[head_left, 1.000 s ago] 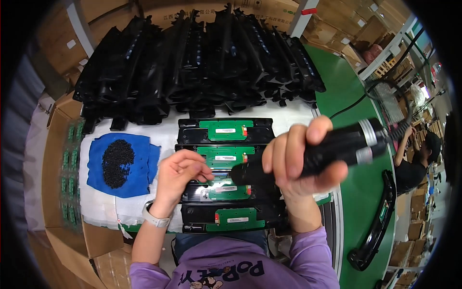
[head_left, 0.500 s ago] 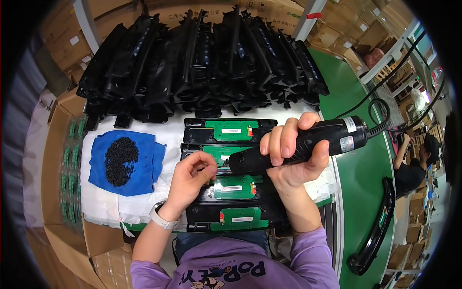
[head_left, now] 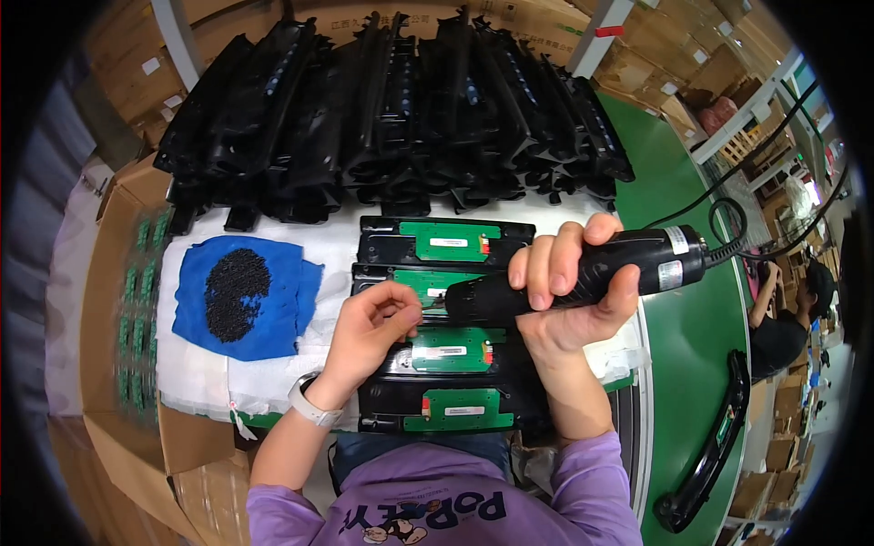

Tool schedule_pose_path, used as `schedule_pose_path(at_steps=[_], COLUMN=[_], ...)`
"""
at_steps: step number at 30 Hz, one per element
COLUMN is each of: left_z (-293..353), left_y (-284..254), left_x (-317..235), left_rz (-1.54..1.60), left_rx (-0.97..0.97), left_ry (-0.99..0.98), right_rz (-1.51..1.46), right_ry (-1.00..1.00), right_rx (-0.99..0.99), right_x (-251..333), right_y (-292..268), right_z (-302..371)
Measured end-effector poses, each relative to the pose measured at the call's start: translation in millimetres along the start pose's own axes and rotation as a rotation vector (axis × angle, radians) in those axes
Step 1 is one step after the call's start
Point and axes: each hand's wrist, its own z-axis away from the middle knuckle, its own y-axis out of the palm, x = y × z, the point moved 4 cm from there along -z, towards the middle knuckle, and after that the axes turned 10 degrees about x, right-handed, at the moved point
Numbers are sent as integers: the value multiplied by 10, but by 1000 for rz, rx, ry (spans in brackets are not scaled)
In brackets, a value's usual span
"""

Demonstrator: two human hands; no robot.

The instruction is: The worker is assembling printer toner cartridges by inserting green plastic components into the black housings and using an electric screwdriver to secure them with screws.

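My right hand [head_left: 569, 278] is wrapped around a black corded electric screwdriver [head_left: 628, 268], which lies nearly level with its nose to the left. Close to the bit at that nose, my left hand [head_left: 378, 326] is closed in a pinch; what is between thumb and finger is too small to make out. Beneath both hands, several black plastic housings lie in a column, each with a green circuit board. One board [head_left: 448, 350] is just below the screwdriver, another [head_left: 451, 242] above it, and the nearest board [head_left: 464, 409] is close to my body. The screwdriver partly hides the board between.
Small black screws [head_left: 235, 305] are heaped on a blue cloth [head_left: 287, 318] at left. Beyond it stands a carton [head_left: 109, 364] with green boards in clear trays. Black housings [head_left: 364, 118] are stacked at the back. One curved housing [head_left: 701, 446] lies on the green table [head_left: 669, 364]. A co-worker [head_left: 792, 314] is far right.
The whole view has shifted slightly, so things sit a little further right. Both hands keep the same pose, with the screwdriver's nose still by the left fingertips.
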Motion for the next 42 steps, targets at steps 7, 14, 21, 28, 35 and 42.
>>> schedule_pose_path(at_steps=[7, 14, 21, 28, 35, 42], left_z=[1, 192, 735, 799, 790, 329], left_y=[45, -72, -1330, -1423, -1478, -1141], left_x=[-4, -595, -676, -593, -637, -363], left_rz=[-68, -999, -1903, -1665, -1628, -474], left_rx=[21, -207, -920, -945, -946, -514], left_ry=[48, 348, -220, -143, 193, 152], right_rz=[-4, 117, 303, 394, 472, 496], right_ry=[44, 288, 439, 459, 502, 530], right_rx=[-26, 72, 99, 85, 158, 208], right_x=[0, -135, -303, -341, -372, -412], right_y=[8, -106, -114, -82, 9, 25], right_z=[-9, -130, -49, -39, -37, -61])
